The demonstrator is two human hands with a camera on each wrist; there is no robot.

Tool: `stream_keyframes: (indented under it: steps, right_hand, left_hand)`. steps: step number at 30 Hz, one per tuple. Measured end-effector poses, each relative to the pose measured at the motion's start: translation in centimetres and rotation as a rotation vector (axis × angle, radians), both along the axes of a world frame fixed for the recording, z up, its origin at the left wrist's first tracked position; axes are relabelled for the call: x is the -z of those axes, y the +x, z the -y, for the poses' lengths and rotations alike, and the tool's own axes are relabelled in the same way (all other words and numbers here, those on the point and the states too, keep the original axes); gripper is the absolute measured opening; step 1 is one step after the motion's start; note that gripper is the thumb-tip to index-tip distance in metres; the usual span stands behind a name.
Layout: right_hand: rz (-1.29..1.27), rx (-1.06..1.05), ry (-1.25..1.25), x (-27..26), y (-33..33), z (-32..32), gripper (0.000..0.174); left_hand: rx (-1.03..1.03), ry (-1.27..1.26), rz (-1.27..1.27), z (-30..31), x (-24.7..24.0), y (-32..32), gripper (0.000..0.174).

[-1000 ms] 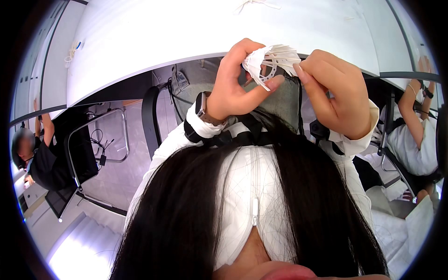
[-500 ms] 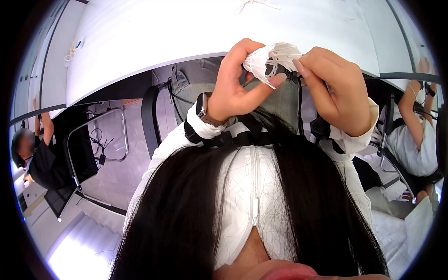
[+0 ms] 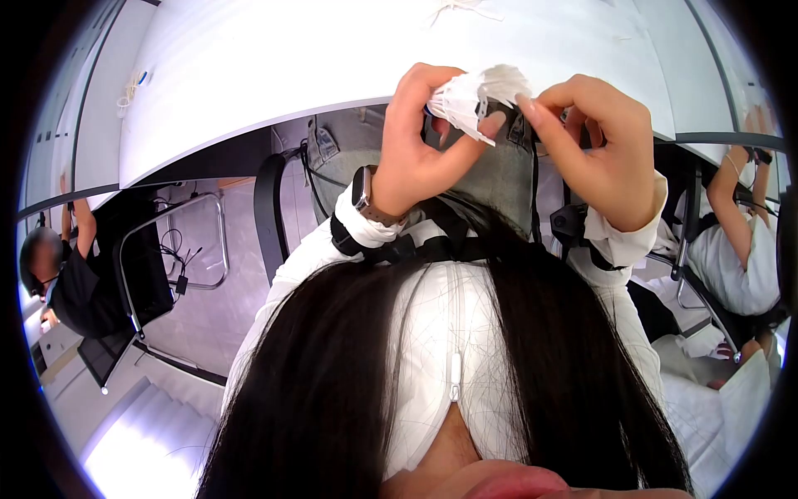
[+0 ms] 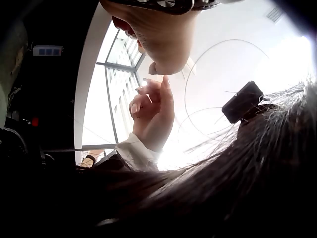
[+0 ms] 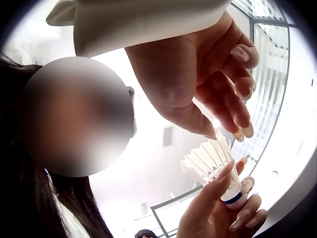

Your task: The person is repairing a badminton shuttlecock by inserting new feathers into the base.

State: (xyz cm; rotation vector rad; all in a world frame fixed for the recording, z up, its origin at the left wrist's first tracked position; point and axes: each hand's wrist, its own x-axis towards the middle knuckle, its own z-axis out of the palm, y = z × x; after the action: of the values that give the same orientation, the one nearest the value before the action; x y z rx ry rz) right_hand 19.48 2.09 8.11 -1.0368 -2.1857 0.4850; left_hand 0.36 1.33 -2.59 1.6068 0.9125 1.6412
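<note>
A white feather shuttlecock (image 3: 459,101) with a blue band round its cork is up near the table's front edge. My left hand (image 3: 420,150) holds it low down, thumb and fingers about the cork and lower feathers, as the right wrist view shows. The feathered skirt points toward my right hand (image 3: 605,150). That hand's thumb tip is right at the feather tips, while its fingers stand apart from the thumb, loosely bent. In the left wrist view the shuttlecock is hidden behind the left hand (image 4: 166,42).
A white table (image 3: 291,58) lies just beyond the hands. Thin white pieces (image 3: 465,8) rest at its far side, and a small white and blue thing (image 3: 133,90) at the left. Metal-framed chair (image 3: 223,241) at left; other people sit at both sides.
The shuttlecock has turned in my left hand, so less of its hollow inside shows. My right thumb and fingers have parted from their pinch at the feather edge.
</note>
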Motion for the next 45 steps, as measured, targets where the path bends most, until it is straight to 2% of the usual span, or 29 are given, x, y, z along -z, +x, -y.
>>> stream_keyframes:
  steps: [2,5,8,11,14,17,20,23,32,38,45]
  right_hand:
    - [-0.079,0.037,-0.047,0.8,0.0,-0.4,0.015]
    - [-0.073,0.041,0.005,0.8,-0.5,-0.7,0.016]
    - [-0.109,0.056,-0.057,1.2,-1.1,-0.8,0.017]
    - [-0.124,0.045,-0.123,1.6,-1.1,-0.9,0.017]
    - [-0.173,0.019,-0.195,2.2,-0.9,-1.0,0.016]
    - [-0.180,-0.007,-0.233,2.3,-0.9,-1.1,0.015]
    - [-0.203,-0.024,-0.269,2.2,-1.1,-1.0,0.015]
    - [-0.210,-0.031,-0.263,2.4,-1.2,-1.0,0.015]
    - [-0.239,-0.009,-0.387,1.9,-1.3,-0.7,0.018]
    - [-0.218,-0.008,-0.312,2.2,-0.6,-1.4,0.019]
    - [-0.170,-0.014,-0.264,1.8,0.0,-1.5,0.019]
  left_hand:
    - [-0.051,-0.017,0.006,0.0,0.0,0.0,0.038]
    - [-0.050,-0.049,0.024,0.0,-0.2,0.0,0.037]
    - [-0.028,-0.030,0.008,0.0,-0.3,0.1,0.036]
    - [-0.051,0.022,-0.031,-0.2,-0.2,0.0,0.034]
    - [0.029,-0.043,-0.150,0.6,-0.7,-0.8,0.035]
    - [0.007,0.034,-0.172,0.4,-1.0,-0.9,0.034]
    - [-0.023,0.064,-0.022,-0.1,-0.2,-0.3,0.032]
    - [-0.004,-0.060,0.002,0.4,-0.5,-0.4,0.033]
    - [0.016,-0.030,-0.004,-0.1,0.1,-0.4,0.035]
    - [0.138,-0.156,0.035,0.5,-1.4,-0.6,0.038]
    - [0.346,-0.148,0.055,0.3,-0.7,-0.6,0.040]
